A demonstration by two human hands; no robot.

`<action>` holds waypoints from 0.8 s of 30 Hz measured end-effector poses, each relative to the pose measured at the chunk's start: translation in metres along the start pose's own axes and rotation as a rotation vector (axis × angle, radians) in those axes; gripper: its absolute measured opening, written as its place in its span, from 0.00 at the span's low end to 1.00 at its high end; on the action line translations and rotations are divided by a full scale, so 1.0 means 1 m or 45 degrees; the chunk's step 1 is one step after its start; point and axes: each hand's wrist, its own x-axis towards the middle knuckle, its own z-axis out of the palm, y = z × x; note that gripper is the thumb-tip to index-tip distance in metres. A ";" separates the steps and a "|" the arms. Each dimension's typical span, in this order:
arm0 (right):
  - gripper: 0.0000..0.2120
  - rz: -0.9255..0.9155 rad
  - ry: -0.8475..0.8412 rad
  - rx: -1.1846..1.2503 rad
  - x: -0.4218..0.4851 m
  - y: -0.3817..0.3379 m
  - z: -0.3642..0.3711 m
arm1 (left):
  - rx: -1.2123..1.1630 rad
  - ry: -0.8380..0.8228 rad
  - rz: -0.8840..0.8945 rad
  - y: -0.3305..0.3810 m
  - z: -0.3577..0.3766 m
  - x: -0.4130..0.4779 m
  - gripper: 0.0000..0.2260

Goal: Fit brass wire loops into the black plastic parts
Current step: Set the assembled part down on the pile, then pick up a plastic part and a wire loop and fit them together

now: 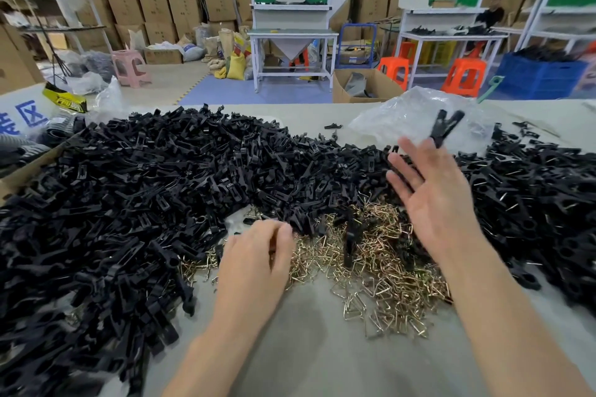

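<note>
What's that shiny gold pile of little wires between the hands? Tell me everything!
The pile of shiny brass-coloured wire loops is a loose tangle of thin metal wire bent into small triangles. It lies on the pale grey table cover, with heaps of black plastic parts to its left, behind and right; a few black parts lie on it. The left hand, fingers curled, rests on its left edge. The open right hand is held above its right side.

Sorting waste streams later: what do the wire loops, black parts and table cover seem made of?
Wire loops: metal, probably brass or brass-plated; shiny yellow glints. Black parts: moulded plastic, semi-matte; soft dull highlights, uniform shapes. Table cover: matte grey-green sheet, perhaps rubber or felt; unclear.
</note>
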 end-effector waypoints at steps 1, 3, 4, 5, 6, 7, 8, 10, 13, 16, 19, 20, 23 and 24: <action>0.32 -0.005 0.033 -0.093 0.006 -0.006 -0.001 | 0.138 0.028 -0.021 -0.001 0.000 0.000 0.11; 0.44 0.035 0.008 -0.352 0.004 -0.001 0.001 | 0.391 0.010 -0.116 -0.007 0.004 0.000 0.15; 0.45 0.062 -0.044 -0.510 -0.004 0.008 0.002 | 0.475 -0.054 -0.173 -0.011 0.005 -0.001 0.18; 0.42 0.089 -0.100 -0.657 -0.013 0.021 0.004 | 0.527 -0.119 -0.210 -0.014 0.006 -0.002 0.20; 0.38 0.108 -0.144 -0.783 -0.023 0.034 0.005 | 0.554 -0.167 -0.225 -0.016 0.006 -0.002 0.21; 0.33 0.103 -0.168 -0.875 -0.030 0.048 0.006 | 0.563 -0.190 -0.219 -0.018 0.006 -0.002 0.20; 0.30 0.062 -0.190 -0.967 -0.037 0.061 0.007 | 0.572 -0.188 -0.195 -0.020 0.006 -0.001 0.19; 0.25 -0.112 -0.292 -1.235 -0.048 0.083 0.006 | 0.621 -0.186 -0.166 -0.021 0.005 0.002 0.16; 0.20 -0.450 -0.522 -1.680 -0.058 0.100 0.006 | 0.681 -0.229 -0.161 -0.023 0.005 0.005 0.15; 0.18 -0.620 -0.578 -1.917 -0.061 0.106 0.004 | 0.678 -0.228 -0.125 -0.022 0.005 0.007 0.17; 0.16 -0.697 -0.513 -2.068 -0.060 0.110 0.000 | 0.651 -0.204 -0.102 -0.020 0.005 0.010 0.18; 0.15 -0.688 -0.489 -2.115 -0.059 0.110 -0.001 | 0.628 -0.183 -0.095 -0.020 0.004 0.011 0.18; 0.11 -0.694 -0.441 -2.191 -0.058 0.112 -0.001 | 0.552 -0.099 -0.063 -0.018 0.003 0.013 0.17; 0.10 -0.690 -0.427 -2.195 -0.058 0.112 0.000 | 0.540 -0.079 -0.051 -0.017 0.003 0.013 0.16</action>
